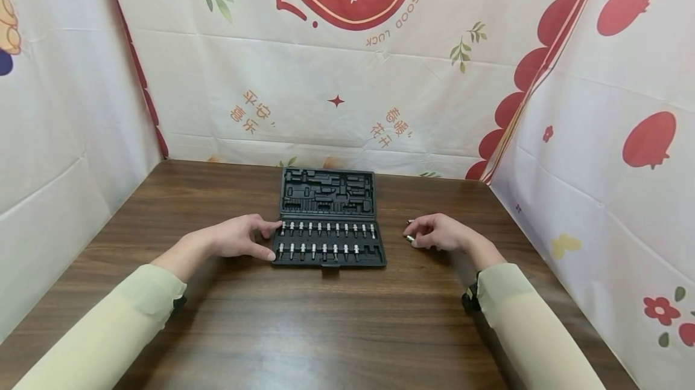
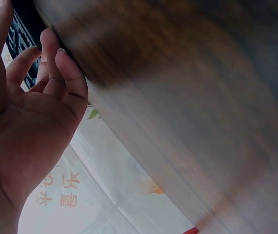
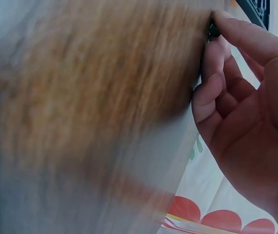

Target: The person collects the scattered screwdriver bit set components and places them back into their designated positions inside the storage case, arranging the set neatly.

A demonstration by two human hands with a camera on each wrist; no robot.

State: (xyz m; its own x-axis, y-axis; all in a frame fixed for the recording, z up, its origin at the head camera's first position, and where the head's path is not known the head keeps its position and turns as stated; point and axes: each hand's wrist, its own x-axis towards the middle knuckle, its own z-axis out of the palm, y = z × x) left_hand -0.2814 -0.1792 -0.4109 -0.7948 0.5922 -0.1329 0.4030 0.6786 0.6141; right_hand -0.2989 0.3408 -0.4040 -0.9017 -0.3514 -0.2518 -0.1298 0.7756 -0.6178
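A black socket bit case (image 1: 329,220) lies unfolded on the table, its lid leaning back. Two rows of silver socket bits (image 1: 319,249) sit in its base, with vacant slots at the right end of the front row. My left hand (image 1: 239,238) rests at the case's left side, thumb on the front corner and index finger by the back row. To the right of the case, my right hand (image 1: 441,233) pinches a small silver-and-black socket bit (image 1: 409,238) between thumb and index finger, low over the table. Another small metal piece (image 1: 409,221) shows beside the index finger.
The brown wooden table (image 1: 326,329) runs back to a printed white cloth (image 1: 304,76), with similar cloth walls on both sides. The case's lid (image 1: 328,192) stands near the back edge. A black band (image 1: 471,294) shows at the right wrist.
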